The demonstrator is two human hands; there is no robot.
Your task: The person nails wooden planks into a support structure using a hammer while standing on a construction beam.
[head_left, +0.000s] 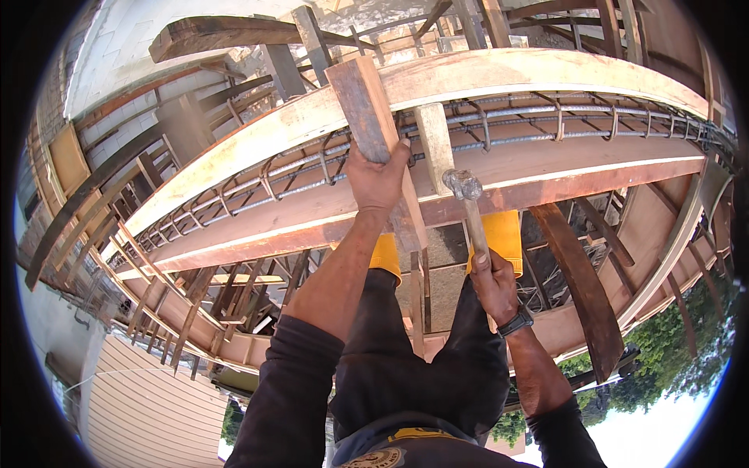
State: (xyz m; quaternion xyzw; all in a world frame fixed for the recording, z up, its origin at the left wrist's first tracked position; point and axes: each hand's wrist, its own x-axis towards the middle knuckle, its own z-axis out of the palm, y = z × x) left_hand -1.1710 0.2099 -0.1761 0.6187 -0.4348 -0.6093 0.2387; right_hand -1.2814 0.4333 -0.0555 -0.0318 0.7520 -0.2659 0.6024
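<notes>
My left hand (pixel 376 181) grips a short wooden plank (pixel 361 105) that lies crosswise over the beam formwork, its thumb along one edge. In my right hand (pixel 495 285) is a hammer (pixel 474 222), held by its wooden handle, with the metal head near the formwork's near board (pixel 546 189). Between plank and hammer, a pale wooden block (pixel 434 142) spans the trough. Steel reinforcing bars (pixel 507 129) with stirrups run inside the trough, partly hidden under the plank and my left hand. The far board (pixel 538 69) curves along the other side.
My yellow boots (pixel 502 238) stand below the near board, among timber supports. A dark plank (pixel 581 292) slants down at the right. Beyond the far board are more beams (pixel 226 35) and props. A ribbed panel surface (pixel 156 402) lies lower left, trees (pixel 671 359) lower right.
</notes>
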